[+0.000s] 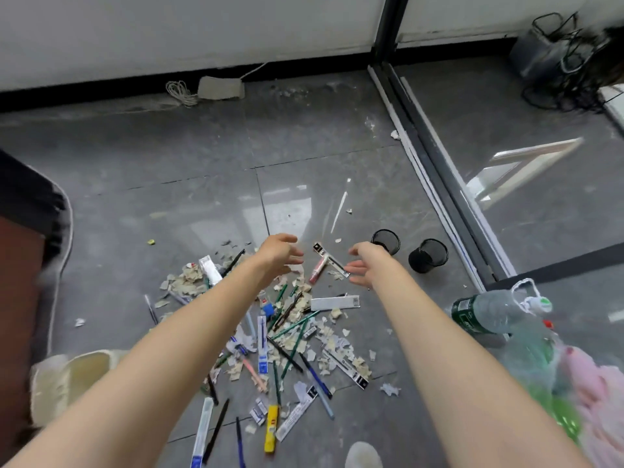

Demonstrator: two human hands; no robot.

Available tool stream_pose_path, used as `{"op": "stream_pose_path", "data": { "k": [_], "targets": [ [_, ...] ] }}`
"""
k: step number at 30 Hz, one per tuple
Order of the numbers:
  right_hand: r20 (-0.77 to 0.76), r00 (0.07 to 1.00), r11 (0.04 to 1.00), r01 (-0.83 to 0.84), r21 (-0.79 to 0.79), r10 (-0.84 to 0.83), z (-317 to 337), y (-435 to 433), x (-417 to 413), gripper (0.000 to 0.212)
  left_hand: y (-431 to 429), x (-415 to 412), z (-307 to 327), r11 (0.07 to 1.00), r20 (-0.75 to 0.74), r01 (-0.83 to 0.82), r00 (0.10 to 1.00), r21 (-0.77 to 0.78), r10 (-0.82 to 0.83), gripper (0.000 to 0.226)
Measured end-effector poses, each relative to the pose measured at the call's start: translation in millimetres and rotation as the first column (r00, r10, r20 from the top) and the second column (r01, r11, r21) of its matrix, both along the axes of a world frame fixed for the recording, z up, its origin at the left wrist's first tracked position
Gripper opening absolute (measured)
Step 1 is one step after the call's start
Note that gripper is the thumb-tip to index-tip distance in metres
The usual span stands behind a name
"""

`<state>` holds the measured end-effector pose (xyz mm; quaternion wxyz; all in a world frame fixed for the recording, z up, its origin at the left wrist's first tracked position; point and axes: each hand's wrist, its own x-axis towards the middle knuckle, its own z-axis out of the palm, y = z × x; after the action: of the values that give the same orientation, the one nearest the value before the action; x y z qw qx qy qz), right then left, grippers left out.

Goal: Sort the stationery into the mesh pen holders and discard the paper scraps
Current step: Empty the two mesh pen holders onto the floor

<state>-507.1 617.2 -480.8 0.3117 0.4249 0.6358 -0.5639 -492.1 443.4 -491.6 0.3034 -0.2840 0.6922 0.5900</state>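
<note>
A heap of pens, pencils, refill packs and torn paper scraps [270, 336] lies on the grey floor tiles. Two black mesh pen holders [386, 241] [428, 260] stand upright to the right of it, both looking empty. My left hand [280, 255] and my right hand [366, 265] reach out over the far edge of the heap with fingers spread and relaxed, holding nothing. Between them lie a pink pen [317, 270] and a clear pen pack [331, 260] on the floor.
A green-labelled plastic bottle [489, 310] and a plastic bag [574, 383] of soft items sit at the right. A beige bin [67, 380] lies at the left by a dark cabinet. A sliding-door track [435, 184] runs diagonally behind the holders. A shoe tip [363, 456] shows at the bottom.
</note>
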Motion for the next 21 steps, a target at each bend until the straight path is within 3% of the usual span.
{"op": "stream_pose_path", "data": {
  "k": [5, 11, 17, 21],
  "targets": [
    [0.021, 0.988, 0.988, -0.151, 0.020, 0.151, 130.7, -24.2, 34.0, 0.028, -20.4, 38.2, 129.4, 0.996, 0.024, -0.087, 0.996, 0.018, 0.086, 0.035],
    [0.051, 0.974, 0.973, -0.223, 0.060, 0.220, 271.2, -64.1, 76.0, 0.036, -46.5, 87.9, 266.0, 0.990, 0.025, -0.122, 0.992, 0.067, 0.121, 0.036],
    [-0.001, 0.938, 0.937, -0.348, 0.029, 0.348, 367.2, -155.1, 113.2, 0.026, -123.9, 153.6, 373.2, 0.911, -0.099, -0.411, 0.907, 0.009, 0.410, 0.033],
    [-0.064, 0.865, 0.865, -0.500, -0.036, 0.498, 409.6, -247.2, 140.1, 0.034, -208.8, 208.7, 425.5, 0.804, -0.136, -0.593, 0.800, -0.033, 0.584, 0.028]
  ]
}}
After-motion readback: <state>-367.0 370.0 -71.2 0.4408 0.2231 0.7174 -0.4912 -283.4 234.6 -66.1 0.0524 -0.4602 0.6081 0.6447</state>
